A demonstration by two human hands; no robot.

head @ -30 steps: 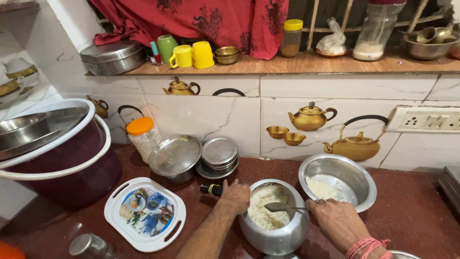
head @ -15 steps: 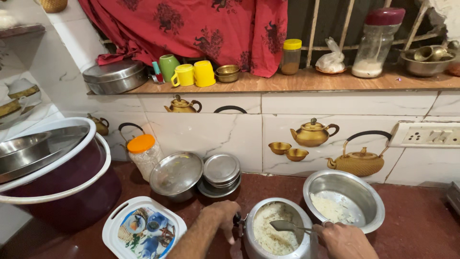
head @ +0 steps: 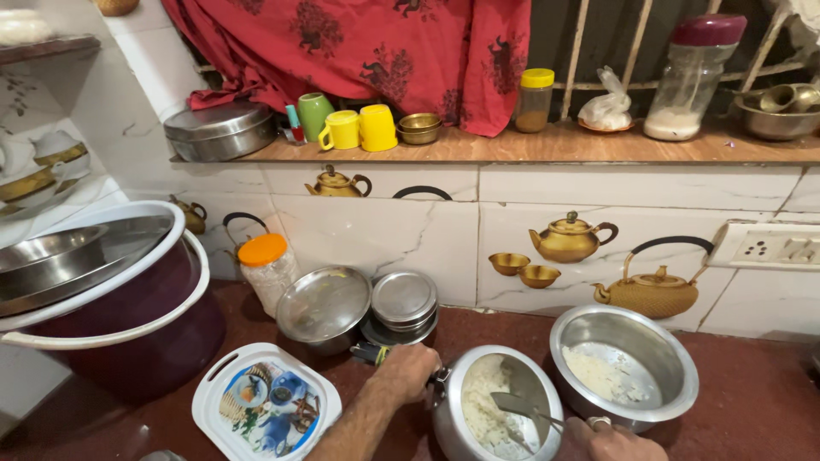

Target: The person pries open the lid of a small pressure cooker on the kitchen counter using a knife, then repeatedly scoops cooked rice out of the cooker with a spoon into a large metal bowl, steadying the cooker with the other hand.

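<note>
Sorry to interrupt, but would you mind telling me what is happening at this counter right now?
A person is working at a pot of cooked rice on a red counter. The left hand grips the pot's black handle, tilting the pot slightly, while the right hand holds a metal spoon inside it. A steel bowl beside the pot already holds some rice. A printed white tray lies to the left.

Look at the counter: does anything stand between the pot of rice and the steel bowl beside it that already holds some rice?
Nothing visible does. The pot of rice and the steel bowl sit side by side, rims nearly touching. The right hand holds a spoon inside the pot; the left hand grips its handle.
</note>
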